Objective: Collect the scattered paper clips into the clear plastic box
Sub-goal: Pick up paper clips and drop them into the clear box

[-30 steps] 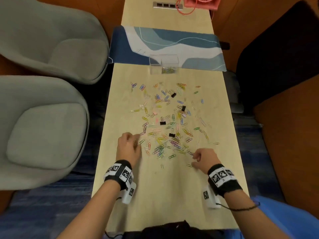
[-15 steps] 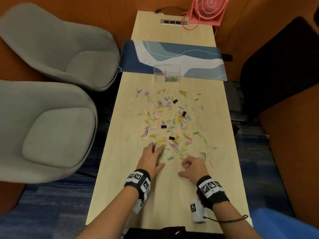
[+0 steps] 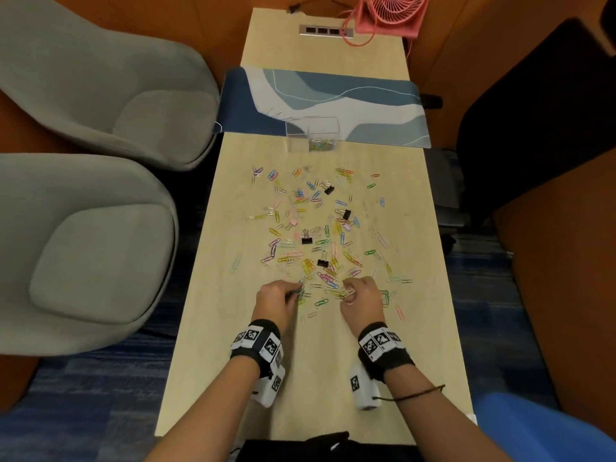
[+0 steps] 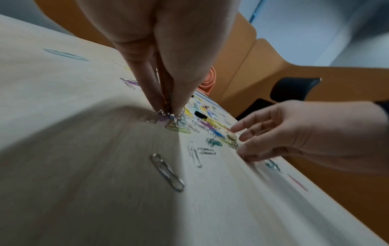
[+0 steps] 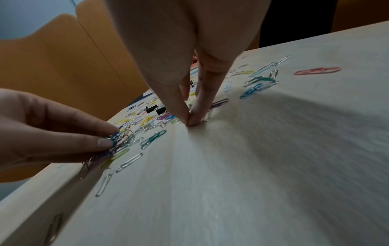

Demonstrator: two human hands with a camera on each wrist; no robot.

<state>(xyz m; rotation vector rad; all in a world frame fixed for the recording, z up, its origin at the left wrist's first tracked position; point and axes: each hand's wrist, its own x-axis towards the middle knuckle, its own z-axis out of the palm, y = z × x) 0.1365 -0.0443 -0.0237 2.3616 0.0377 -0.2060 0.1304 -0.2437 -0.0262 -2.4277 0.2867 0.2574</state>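
Many coloured paper clips [image 3: 320,235] lie scattered over the middle of the wooden table [image 3: 320,378]. The clear plastic box [image 3: 313,136] stands at the far end of the scatter with a few clips inside. At the near edge of the pile, my left hand [image 3: 300,290] pinches a small bunch of clips [image 4: 166,116] against the table; the same bunch [image 5: 118,141] shows in the right wrist view. My right hand [image 3: 348,293] is a little to its right. Its thumb and fingertips [image 5: 190,120] meet on the table over clips there.
Several black binder clips [image 3: 307,240] lie mixed in with the paper clips. A blue patterned mat [image 3: 366,105] sits behind the box, a pink fan [image 3: 390,15] at the far end. Grey armchairs [image 3: 100,235] stand left, a dark chair [image 3: 533,111] right.
Both hands have moved inward to the near edge of the pile. The left hand, spread over clips half a second ago, now pinches a bunch; the right hand's fingers have closed on clips.
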